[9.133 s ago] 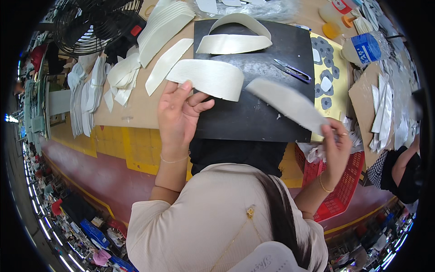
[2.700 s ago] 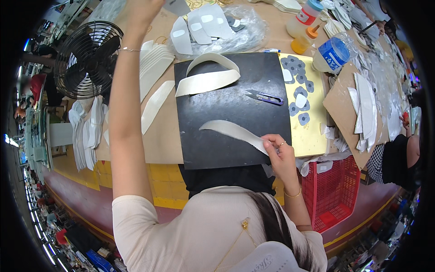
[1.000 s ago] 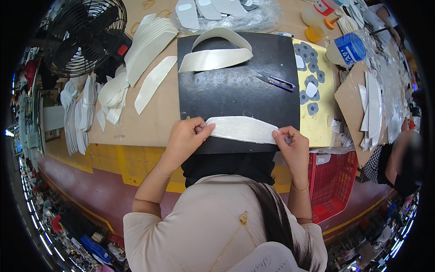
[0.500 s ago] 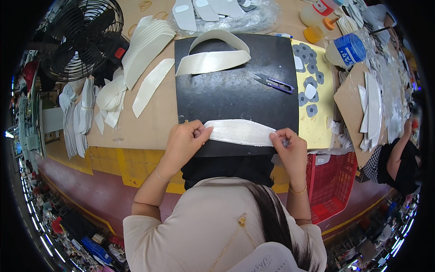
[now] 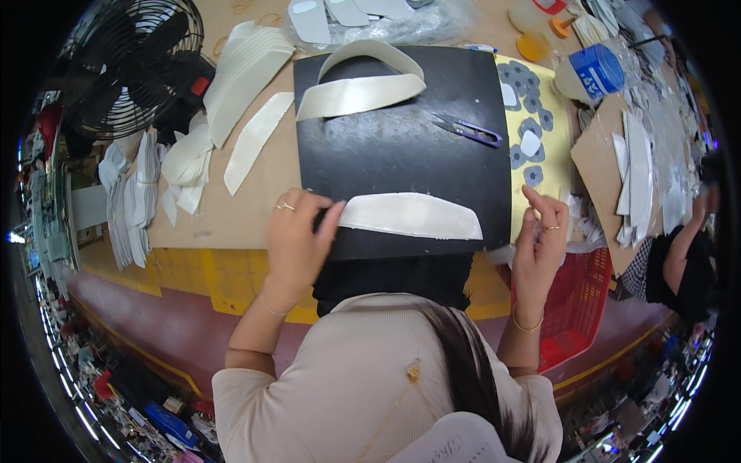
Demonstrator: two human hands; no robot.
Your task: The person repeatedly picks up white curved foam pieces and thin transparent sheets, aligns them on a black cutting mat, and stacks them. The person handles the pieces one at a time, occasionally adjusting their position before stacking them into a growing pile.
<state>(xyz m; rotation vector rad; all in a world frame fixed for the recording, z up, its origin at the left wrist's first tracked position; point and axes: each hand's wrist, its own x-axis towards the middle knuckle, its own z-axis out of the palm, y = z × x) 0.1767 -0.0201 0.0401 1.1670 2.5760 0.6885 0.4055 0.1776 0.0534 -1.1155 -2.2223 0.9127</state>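
Observation:
A white curved fabric panel (image 5: 417,216) lies flat near the front edge of the black board (image 5: 401,166). At its left end is my left hand (image 5: 297,235), fingers bent and thumb apart from them, its thumb tip beside the panel's edge. My right hand (image 5: 543,239) is off the panel, to its right, with its fingers spread and nothing in them. Farther back on the board rests a white fabric band (image 5: 363,92) bent into a loop. Purple-handled thread snips (image 5: 469,131) lie to the right of that band.
Left of the board are a single white panel (image 5: 258,143), a fanned stack of panels (image 5: 247,81) and a black fan (image 5: 131,65). At right stand a yellow sheet with grey pieces (image 5: 540,189), a blue-labelled jar (image 5: 590,73) and a red basket (image 5: 575,309).
My right hand has let go of the panel's right end and moved right, its fingers opening. My left hand has slid left off the other end. The panel now lies on the board.

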